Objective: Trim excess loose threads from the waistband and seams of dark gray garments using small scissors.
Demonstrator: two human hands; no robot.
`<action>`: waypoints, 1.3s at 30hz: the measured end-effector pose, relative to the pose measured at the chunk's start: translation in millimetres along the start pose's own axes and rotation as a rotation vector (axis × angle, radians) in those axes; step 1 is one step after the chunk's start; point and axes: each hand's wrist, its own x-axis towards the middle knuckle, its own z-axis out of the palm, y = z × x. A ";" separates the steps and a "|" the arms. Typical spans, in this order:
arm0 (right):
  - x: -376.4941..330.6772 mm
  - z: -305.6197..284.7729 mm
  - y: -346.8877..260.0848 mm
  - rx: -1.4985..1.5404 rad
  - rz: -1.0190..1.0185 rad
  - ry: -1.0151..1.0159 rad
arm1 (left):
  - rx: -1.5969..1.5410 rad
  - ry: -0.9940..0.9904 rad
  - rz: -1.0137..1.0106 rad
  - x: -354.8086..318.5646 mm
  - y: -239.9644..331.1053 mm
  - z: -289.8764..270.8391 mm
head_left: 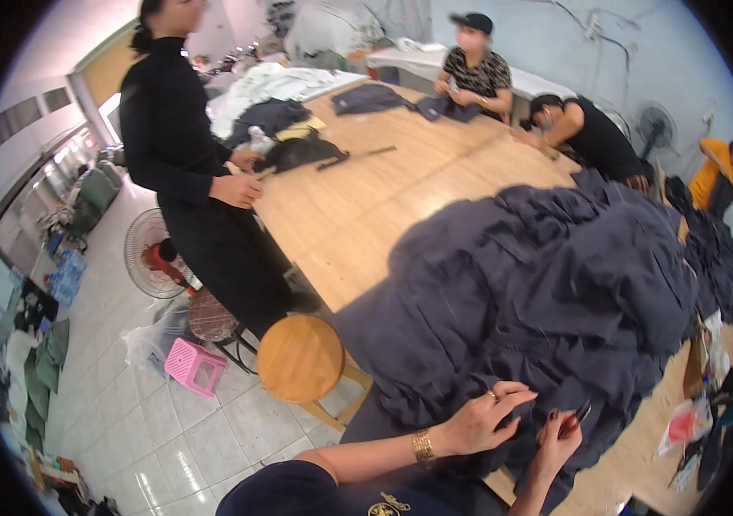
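In the head view, two hands work at the near edge of one big heap of dark cloth [538,267], which covers the near right part of a wooden table [358,202] and hangs over its near edge. The left hand [478,426], with one ring and a gold bracelet [422,445], lies at the cloth with fingers loosely bent and thumb apart from them; whether a fold is pinched beneath cannot be told. The right hand [557,447], just beside it, is closed around one pair of red snips [568,423], the blade end pointing up and away; the fingers hide most of the handle. How many pieces make up the heap cannot be counted, and its lowest part runs behind the wearer's arms.

Four other people are about: one in black [181,129] standing at the table's left side, head partly cut off by the top edge; one in a patterned shirt [480,76] at the far side; one in a black top [603,138] leaning over the right edge; one in orange [719,172], small and partly behind cloth. Three stools stand at left: a wooden stool [300,359], a pink stool [197,365] and a dark stool [211,315], partly hidden by the wooden one. Two fans show, a floor fan [160,258] and a wall-side fan [656,129]. Small items along the right rim are too jumbled to count.
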 end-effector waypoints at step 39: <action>-8.1 -48.0 -54.4 0.579 0.024 -0.427 | -1.154 -0.297 -0.477 60.9 21.2 -76.4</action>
